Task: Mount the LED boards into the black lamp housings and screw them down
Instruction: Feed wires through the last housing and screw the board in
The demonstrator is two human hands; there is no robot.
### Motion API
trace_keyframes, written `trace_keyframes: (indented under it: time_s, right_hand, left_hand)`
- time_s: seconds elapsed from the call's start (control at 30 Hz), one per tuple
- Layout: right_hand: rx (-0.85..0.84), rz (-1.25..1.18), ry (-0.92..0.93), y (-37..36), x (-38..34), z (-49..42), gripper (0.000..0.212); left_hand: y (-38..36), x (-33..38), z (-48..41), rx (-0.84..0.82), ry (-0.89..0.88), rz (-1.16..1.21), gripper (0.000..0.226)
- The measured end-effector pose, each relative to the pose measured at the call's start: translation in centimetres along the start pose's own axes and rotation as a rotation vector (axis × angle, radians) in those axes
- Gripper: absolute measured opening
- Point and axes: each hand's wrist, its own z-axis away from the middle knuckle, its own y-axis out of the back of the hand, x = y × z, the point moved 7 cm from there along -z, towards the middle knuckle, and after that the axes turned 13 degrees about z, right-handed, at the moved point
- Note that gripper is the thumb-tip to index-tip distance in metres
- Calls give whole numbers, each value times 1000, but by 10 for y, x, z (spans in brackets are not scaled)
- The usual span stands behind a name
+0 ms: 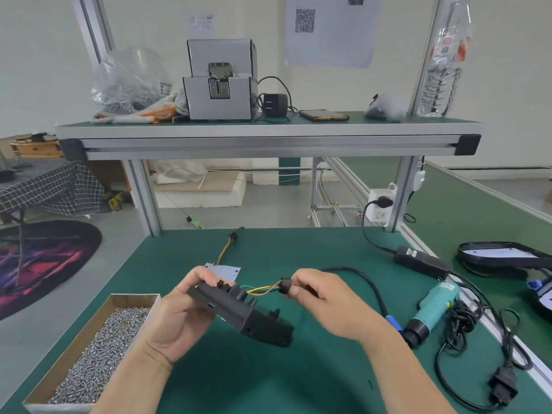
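My left hand (182, 312) grips a black lamp housing (248, 316) above the green bench, its back turned up and tilted toward the right. Thin green, yellow and orange wires (260, 289) run out of the housing to a small black connector (285, 285), which my right hand (322, 303) pinches between thumb and fingertips. Behind my left hand a white LED board (225, 271) lies flat on the mat, with its own wire lead (228, 245) trailing away from me. A cardboard box of silver screws (98, 360) sits at the front left.
A teal electric screwdriver (433, 309) lies at the right with black cables and a power adapter (421, 261). More black housings (504, 255) sit at the far right. The upper shelf (268, 135) carries a grey screw feeder (221, 82), a bag of screws, a phone and a bottle.
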Motion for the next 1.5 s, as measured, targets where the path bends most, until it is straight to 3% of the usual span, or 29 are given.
trace_keyframes:
  time_s: [0.07,0.17,0.27,0.33,0.37,0.43,0.5,0.53,0.63,0.7,0.83,0.97,1.07,1.13,1.33,1.4,1.5]
  right_hand:
    - [36,71,18,3,-9,2,29]
    - [113,38,16,9,-23,4,34]
    - [113,54,19,11,-32,4,35]
    - [79,138,39,10,-41,1,33]
    - [63,179,54,10,-48,0,33]
    - [41,220,93,11,-63,-3,30]
    - [46,258,128,16,-75,-4,26]
    - [56,289,136,20,-78,-4,26]
    - [100,364,147,26,-79,0,27]
    - [195,415,167,26,-86,5,25]
    - [363,449,187,26,-97,13,21]
    - [474,458,189,35,-101,15,18]
    - [513,483,198,36,-106,16,17]
    - [533,470,204,39,-105,16,17]
    - [542,323,126,34,-100,8,15]
    - [477,246,125,24,-103,3,17]
    - [439,153,127,20,-105,-2,17]
  left_hand:
    - [11,-1,3,97,-5,-4,24]
    - [19,3,5,234,-13,-130,58]
    - [-1,42,13,375,-235,-478,68]
    - [-50,61,20,204,-364,-814,53]
    - [-81,52,20,19,-324,-1064,52]
    - [-115,14,20,-284,-115,-1520,77]
    - [-127,-13,14,-363,-96,-1814,83]
    - [-131,-15,11,-309,-159,-1856,73]
    - [-128,-5,8,-105,-246,-1753,11]
    - [-122,-6,11,-45,-221,-1701,25]
    - [-107,-1,20,7,-201,-1566,22]
    - [-93,2,28,15,-54,-1544,24]
    - [-79,0,31,-35,134,-1719,32]
    - [-73,3,31,-20,185,-1642,29]
    - [-69,15,20,65,-10,-1376,22]
    - [-68,11,16,18,-38,-1323,17]
    - [-76,9,19,-58,-83,-1151,28]
